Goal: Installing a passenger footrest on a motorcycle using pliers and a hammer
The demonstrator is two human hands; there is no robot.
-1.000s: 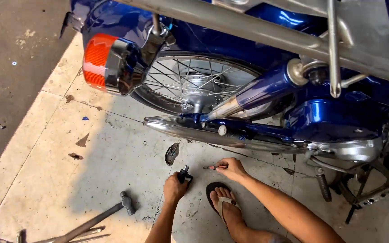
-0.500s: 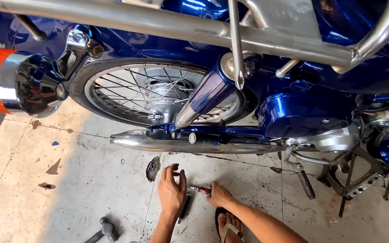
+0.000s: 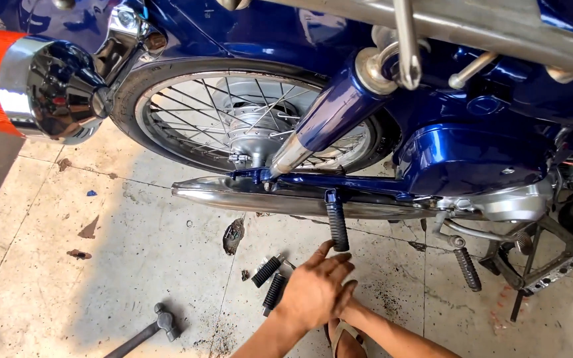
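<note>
My left hand lies flat with its fingers stretched out, the fingertips at the lower end of a black ribbed footpeg. That peg hangs down from the blue motorcycle's frame, in front of the chrome exhaust pipe. My right hand is almost wholly hidden under the left; only its wrist and forearm show. Two loose black ribbed pegs lie on the floor just left of my hands.
The spoked rear wheel and blue shock absorber stand above. A hammer lies on the tiled floor at lower left. My sandalled foot is under my hands. A second footpeg and the stand are at right.
My hands left the floor by the loose pegs and rose toward the motorcycle. A black footpeg now hangs below the exhaust, and my left hand covers the right.
</note>
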